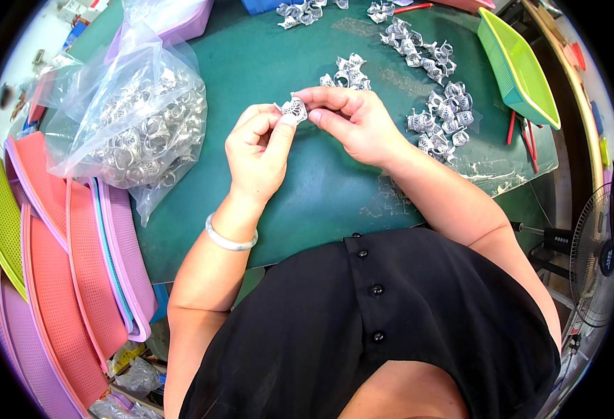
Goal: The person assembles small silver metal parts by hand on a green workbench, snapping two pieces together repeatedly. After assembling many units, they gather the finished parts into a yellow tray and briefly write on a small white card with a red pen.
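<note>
My left hand (pixel 259 150) pinches a small silver openwork metal piece (pixel 295 109), curved like a ring, between thumb and fingers above the green table. My right hand (pixel 363 126) meets it from the other side, its index finger and thumb closed at the piece's edge. Just beyond the hands lies a small pile of similar silver pieces (pixel 349 72). More of them form a cluster (pixel 441 119) and a row (pixel 419 52) to the right. At the left, a clear plastic bag (pixel 157 133) is filled with many such pieces.
Stacked pink, purple and green perforated baskets (pixel 55 279) stand at the table's left. A yellow-green basket (pixel 520 70) sits at the far right, with red-handled tools (pixel 531 145) near the edge. A fan (pixel 593 255) stands beyond. A purple tray (pixel 181 24) lies behind the bag.
</note>
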The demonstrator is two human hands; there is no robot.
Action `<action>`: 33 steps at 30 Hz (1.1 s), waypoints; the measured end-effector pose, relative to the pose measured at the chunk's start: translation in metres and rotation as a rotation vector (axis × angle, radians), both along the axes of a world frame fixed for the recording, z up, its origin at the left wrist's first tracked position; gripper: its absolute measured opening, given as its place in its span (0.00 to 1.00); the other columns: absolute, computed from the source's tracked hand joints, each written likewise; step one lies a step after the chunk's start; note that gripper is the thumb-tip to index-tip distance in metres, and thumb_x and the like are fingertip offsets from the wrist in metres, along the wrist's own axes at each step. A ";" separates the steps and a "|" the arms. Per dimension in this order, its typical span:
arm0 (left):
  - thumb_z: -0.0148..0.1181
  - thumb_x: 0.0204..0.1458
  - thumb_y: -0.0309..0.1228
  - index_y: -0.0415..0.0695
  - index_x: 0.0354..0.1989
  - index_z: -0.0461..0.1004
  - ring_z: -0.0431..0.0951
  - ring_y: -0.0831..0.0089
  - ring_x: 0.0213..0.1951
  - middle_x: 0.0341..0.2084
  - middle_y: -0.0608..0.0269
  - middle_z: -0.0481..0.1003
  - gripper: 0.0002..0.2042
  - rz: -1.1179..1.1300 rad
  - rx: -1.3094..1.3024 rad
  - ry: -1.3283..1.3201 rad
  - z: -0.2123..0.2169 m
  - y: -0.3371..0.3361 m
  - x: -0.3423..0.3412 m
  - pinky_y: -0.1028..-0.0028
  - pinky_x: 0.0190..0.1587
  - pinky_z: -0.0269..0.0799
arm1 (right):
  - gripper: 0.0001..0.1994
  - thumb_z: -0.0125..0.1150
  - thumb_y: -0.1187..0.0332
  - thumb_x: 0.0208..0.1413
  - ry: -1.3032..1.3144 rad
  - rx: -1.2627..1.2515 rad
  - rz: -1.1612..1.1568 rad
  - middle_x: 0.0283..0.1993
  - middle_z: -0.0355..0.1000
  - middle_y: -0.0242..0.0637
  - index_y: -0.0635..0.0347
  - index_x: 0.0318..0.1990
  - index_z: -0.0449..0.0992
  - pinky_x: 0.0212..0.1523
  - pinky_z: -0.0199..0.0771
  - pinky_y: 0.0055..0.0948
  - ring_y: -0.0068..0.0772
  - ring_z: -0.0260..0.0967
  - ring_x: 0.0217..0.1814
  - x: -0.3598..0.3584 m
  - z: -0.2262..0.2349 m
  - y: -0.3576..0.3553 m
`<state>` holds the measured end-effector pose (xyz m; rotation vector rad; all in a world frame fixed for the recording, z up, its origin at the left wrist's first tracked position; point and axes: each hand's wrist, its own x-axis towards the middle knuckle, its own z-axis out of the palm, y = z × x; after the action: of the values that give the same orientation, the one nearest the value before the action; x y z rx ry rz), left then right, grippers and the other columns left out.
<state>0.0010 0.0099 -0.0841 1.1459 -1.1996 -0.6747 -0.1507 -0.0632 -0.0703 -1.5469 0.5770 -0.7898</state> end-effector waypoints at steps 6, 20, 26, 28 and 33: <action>0.59 0.49 0.20 0.35 0.26 0.74 0.67 0.84 0.26 0.29 0.65 0.71 0.03 0.020 -0.046 -0.046 -0.003 -0.002 0.003 0.83 0.26 0.62 | 0.13 0.53 0.78 0.55 0.001 -0.014 -0.016 0.41 0.76 0.36 0.68 0.48 0.73 0.47 0.71 0.22 0.19 0.70 0.43 0.000 -0.001 -0.001; 0.57 0.48 0.19 0.34 0.23 0.72 0.68 0.84 0.24 0.27 0.65 0.71 0.04 0.040 -0.007 -0.071 -0.003 -0.003 0.002 0.83 0.25 0.63 | 0.12 0.56 0.75 0.52 0.038 -0.231 -0.096 0.39 0.76 0.40 0.65 0.45 0.75 0.42 0.73 0.25 0.26 0.73 0.39 0.000 -0.007 0.001; 0.56 0.42 0.24 0.35 0.19 0.71 0.70 0.74 0.21 0.19 0.60 0.71 0.06 0.072 0.215 -0.378 -0.006 -0.007 0.014 0.74 0.23 0.64 | 0.10 0.55 0.74 0.51 0.157 -0.439 -0.198 0.37 0.76 0.44 0.62 0.41 0.77 0.41 0.75 0.30 0.39 0.75 0.38 -0.001 -0.003 -0.001; 0.56 0.42 0.25 0.35 0.19 0.72 0.70 0.71 0.20 0.19 0.59 0.71 0.06 0.052 0.316 -0.498 -0.006 -0.009 0.017 0.73 0.24 0.65 | 0.09 0.53 0.75 0.53 0.142 -0.417 -0.268 0.37 0.76 0.43 0.64 0.41 0.76 0.40 0.74 0.28 0.35 0.76 0.39 -0.006 0.009 -0.008; 0.55 0.40 0.23 0.35 0.20 0.71 0.71 0.63 0.25 0.23 0.58 0.70 0.04 -0.093 0.253 -0.781 0.005 0.001 0.006 0.70 0.28 0.66 | 0.11 0.54 0.73 0.53 0.372 -0.602 -0.328 0.39 0.75 0.42 0.64 0.43 0.75 0.43 0.72 0.29 0.36 0.73 0.40 -0.040 0.032 -0.033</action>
<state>0.0065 0.0111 -0.0791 1.6515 -1.8648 -0.4575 -0.1902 -0.0964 -0.0386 -2.2146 0.9400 -0.9876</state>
